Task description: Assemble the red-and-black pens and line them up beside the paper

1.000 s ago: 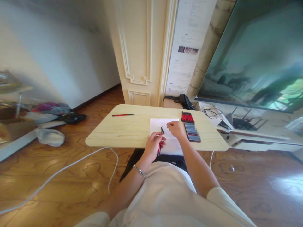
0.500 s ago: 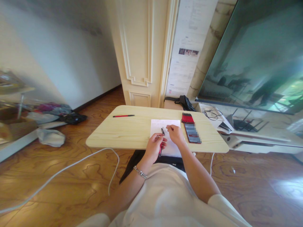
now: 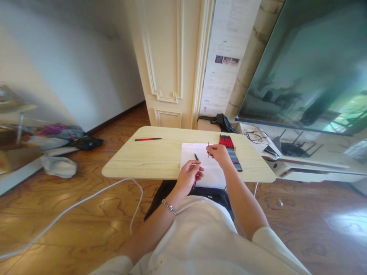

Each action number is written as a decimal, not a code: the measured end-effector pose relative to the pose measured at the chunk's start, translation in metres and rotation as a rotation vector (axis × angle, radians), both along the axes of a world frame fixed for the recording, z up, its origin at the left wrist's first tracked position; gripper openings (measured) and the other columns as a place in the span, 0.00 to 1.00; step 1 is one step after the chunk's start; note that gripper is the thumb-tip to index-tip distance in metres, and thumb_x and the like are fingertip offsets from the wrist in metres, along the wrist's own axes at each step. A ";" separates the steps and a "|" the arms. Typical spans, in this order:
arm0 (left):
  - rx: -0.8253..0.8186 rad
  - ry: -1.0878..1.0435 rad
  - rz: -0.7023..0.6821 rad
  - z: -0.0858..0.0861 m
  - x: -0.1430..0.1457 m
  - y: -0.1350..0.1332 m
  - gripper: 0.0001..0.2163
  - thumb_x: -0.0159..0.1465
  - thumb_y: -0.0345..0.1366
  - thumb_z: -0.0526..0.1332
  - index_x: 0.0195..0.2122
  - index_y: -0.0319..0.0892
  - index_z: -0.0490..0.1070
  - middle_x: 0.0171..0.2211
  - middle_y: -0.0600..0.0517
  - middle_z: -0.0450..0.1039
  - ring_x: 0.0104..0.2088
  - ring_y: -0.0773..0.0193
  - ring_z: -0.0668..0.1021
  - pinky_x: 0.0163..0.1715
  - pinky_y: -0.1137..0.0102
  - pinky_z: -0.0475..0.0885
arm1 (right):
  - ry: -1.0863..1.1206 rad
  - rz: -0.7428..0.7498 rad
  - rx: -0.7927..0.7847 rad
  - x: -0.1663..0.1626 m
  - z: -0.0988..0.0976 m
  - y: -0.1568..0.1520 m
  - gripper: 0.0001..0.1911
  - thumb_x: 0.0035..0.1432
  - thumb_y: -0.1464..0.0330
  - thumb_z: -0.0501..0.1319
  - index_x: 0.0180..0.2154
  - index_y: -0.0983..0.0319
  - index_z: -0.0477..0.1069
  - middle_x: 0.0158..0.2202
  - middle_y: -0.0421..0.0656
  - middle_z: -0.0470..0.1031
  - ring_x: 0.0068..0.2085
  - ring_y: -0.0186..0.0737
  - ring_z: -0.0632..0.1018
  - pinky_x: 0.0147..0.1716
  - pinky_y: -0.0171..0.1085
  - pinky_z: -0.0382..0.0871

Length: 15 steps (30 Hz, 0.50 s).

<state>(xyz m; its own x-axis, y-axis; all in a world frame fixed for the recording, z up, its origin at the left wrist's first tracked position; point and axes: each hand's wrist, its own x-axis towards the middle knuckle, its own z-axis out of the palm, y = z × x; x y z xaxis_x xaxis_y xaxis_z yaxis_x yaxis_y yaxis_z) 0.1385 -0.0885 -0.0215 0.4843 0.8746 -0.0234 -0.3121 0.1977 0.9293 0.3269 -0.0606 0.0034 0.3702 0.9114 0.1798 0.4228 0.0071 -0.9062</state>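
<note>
My left hand (image 3: 189,176) is closed around a red pen body (image 3: 195,168) whose dark tip points up and away over the near edge of the pale wooden table (image 3: 149,156). My right hand (image 3: 219,153) pinches a thin dark refill-like stick (image 3: 208,149), held upright above a white sheet of paper (image 3: 204,162). Just right of that hand lies a box of red pens (image 3: 229,147). A single red pen (image 3: 148,139) rests at the table's far left.
A white cable (image 3: 86,202) loops over the wooden floor at the left. Clothes and a white bundle (image 3: 59,166) lie by a low shelf. A big screen (image 3: 309,65) on a white stand (image 3: 315,168) fills the right; a black bag (image 3: 220,121) sits behind the table.
My right hand has drawn away from the pen, up and to the right, with a thin stick pinched in it. My left hand still holds the pen body.
</note>
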 end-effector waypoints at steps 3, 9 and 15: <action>-0.020 -0.031 -0.006 -0.001 0.000 0.001 0.16 0.55 0.42 0.66 0.41 0.40 0.68 0.31 0.49 0.74 0.25 0.67 0.76 0.24 0.72 0.70 | -0.313 -0.045 -0.143 -0.002 -0.009 -0.002 0.12 0.50 0.62 0.63 0.27 0.64 0.78 0.20 0.42 0.74 0.24 0.35 0.71 0.25 0.33 0.59; -0.090 -0.046 -0.004 0.002 -0.001 0.003 0.17 0.55 0.42 0.67 0.41 0.40 0.68 0.32 0.48 0.75 0.24 0.68 0.76 0.26 0.71 0.73 | -0.594 -0.139 -0.210 -0.018 -0.018 -0.005 0.11 0.52 0.62 0.64 0.28 0.64 0.78 0.30 0.51 0.79 0.33 0.42 0.76 0.32 0.35 0.61; -0.111 0.015 0.038 0.010 0.000 0.006 0.19 0.57 0.44 0.66 0.44 0.40 0.66 0.29 0.49 0.76 0.21 0.67 0.77 0.23 0.71 0.72 | -0.202 -0.011 -0.017 -0.032 -0.017 -0.021 0.20 0.60 0.55 0.54 0.31 0.63 0.75 0.28 0.44 0.76 0.28 0.36 0.73 0.28 0.33 0.62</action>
<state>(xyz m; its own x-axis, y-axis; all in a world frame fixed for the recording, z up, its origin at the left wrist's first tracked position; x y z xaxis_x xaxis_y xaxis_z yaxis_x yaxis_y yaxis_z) 0.1382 -0.0825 -0.0119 0.4495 0.8841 -0.1277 -0.3078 0.2875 0.9070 0.2945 -0.0814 -0.0137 0.3380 0.9112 0.2357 0.5958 -0.0133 -0.8030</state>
